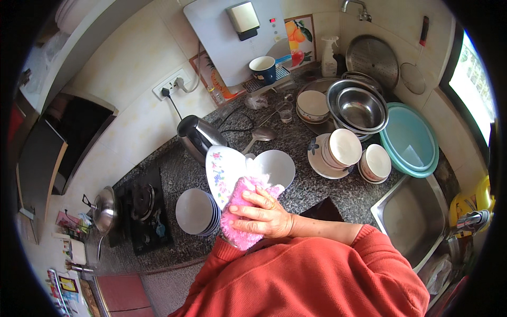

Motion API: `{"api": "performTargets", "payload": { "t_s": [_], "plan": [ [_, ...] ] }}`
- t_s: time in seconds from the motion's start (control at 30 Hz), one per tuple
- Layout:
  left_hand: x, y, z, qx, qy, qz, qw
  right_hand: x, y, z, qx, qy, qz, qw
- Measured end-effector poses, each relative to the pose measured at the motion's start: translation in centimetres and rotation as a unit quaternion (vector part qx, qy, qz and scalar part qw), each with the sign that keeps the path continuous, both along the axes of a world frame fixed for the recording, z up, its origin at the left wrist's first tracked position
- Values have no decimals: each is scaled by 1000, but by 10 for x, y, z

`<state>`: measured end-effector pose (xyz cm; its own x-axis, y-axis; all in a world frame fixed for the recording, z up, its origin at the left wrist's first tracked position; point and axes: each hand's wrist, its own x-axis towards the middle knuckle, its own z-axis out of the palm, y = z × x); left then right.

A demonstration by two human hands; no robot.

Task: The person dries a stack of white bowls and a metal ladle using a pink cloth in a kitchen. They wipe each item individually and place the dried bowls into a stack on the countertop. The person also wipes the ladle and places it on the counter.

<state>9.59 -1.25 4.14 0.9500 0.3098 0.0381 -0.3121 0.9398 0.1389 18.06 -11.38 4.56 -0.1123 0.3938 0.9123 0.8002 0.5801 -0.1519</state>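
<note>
My right hand point(259, 216) presses a fluffy pink cloth point(241, 233), fingers spread across it. The cloth lies against a white floral-patterned dish point(222, 174), which is tilted up in front of me; glare washes out part of it. My left hand is hidden behind the cloth and dish, and only its red sleeve point(227, 250) shows. Just left of the cloth stands a stack of white bowls with blue-striped outsides point(193, 212). Another white bowl point(279, 166) sits on the granite counter point(295, 198), right behind the cloth.
Stacked bowls on a plate point(344, 147), more small bowls point(375, 161), steel basins point(358, 109) and teal basins point(410, 138) stand to the right, near the sink point(412, 214). An electric kettle point(202, 136), ladle point(263, 134) and gas stove point(144, 212) are behind and left.
</note>
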Motion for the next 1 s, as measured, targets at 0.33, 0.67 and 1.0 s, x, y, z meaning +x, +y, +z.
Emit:
{"api": "performTargets", "payload": {
  "t_s": [0.33, 0.67, 1.0],
  "plan": [
    [-24, 6, -17, 102, 121, -17, 987, 40, -3, 67, -235, 434, 148, 857],
    [-31, -2, -39, 113, 197, 34, 973, 12, 13, -52, -166, 753, 306, 558],
    [-25, -4, -55, 126, 297, 148, 935, 15, 9, -22, -103, 750, 198, 622]
  ]
}}
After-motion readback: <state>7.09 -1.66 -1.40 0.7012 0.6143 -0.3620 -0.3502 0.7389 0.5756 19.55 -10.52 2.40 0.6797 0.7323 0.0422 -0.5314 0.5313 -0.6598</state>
